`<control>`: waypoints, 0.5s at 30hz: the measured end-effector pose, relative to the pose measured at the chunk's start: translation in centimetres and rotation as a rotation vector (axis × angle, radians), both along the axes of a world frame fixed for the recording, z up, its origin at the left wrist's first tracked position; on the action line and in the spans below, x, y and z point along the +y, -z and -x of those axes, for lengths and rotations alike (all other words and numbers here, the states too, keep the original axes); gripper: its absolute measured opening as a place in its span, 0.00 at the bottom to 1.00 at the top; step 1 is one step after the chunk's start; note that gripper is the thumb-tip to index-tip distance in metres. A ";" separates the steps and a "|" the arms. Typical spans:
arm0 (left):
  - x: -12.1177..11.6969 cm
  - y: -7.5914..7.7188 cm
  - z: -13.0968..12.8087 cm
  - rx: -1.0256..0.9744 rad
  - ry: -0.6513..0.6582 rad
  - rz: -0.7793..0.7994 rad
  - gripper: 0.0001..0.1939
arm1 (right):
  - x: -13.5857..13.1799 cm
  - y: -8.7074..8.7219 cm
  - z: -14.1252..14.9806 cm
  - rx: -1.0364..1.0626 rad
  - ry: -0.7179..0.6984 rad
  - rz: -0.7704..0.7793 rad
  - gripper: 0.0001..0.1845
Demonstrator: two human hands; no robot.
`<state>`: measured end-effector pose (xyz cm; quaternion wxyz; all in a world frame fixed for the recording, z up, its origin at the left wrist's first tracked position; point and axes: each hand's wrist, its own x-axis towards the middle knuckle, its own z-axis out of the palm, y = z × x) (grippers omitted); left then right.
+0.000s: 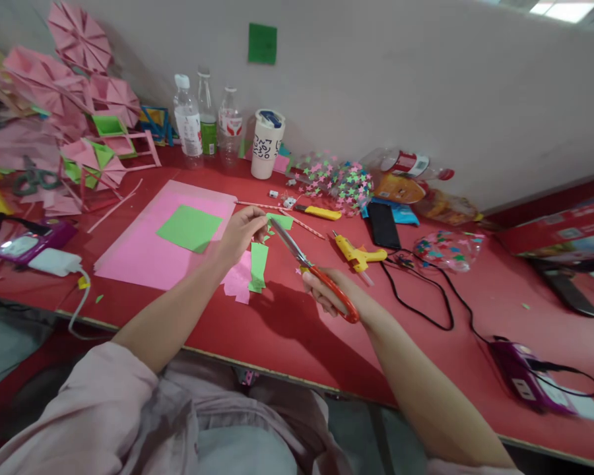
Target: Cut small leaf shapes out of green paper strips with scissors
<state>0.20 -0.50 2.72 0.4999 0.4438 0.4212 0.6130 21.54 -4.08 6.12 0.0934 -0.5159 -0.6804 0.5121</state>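
Note:
My right hand [329, 290] is wrapped round the orange handles of a pair of scissors [292, 244]. The blades point up and left, their tips close to the fingers of my left hand [247, 232]. Those fingers are pinched together, and what they hold, if anything, is hidden. Just beyond them shows a small green paper piece [281, 221]; whether it is held or lies on the table, I cannot tell. Below the left hand lie a green paper strip [258, 265] and pink paper scraps [238, 277], with tiny green clippings near the blades.
Left on the red table [277, 343] are pink sheets [133, 244] under a green square [191, 227]. Bottles [188, 128] and a cup [267, 145] stand by the wall. A yellow cutter [321, 212], glue gun [359, 254], phone [383, 224] and black cable [426, 316] lie rightward.

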 end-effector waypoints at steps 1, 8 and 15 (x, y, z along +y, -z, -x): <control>0.0 0.0 0.0 0.001 0.009 0.009 0.05 | 0.1 -0.3 0.0 -0.010 -0.002 0.010 0.24; 0.0 -0.2 0.0 -0.044 0.035 0.055 0.05 | 0.8 -1.0 -0.1 0.037 -0.060 0.040 0.23; 0.4 0.5 0.3 -0.063 0.105 0.073 0.03 | 1.4 0.4 -1.0 0.119 -0.151 0.090 0.25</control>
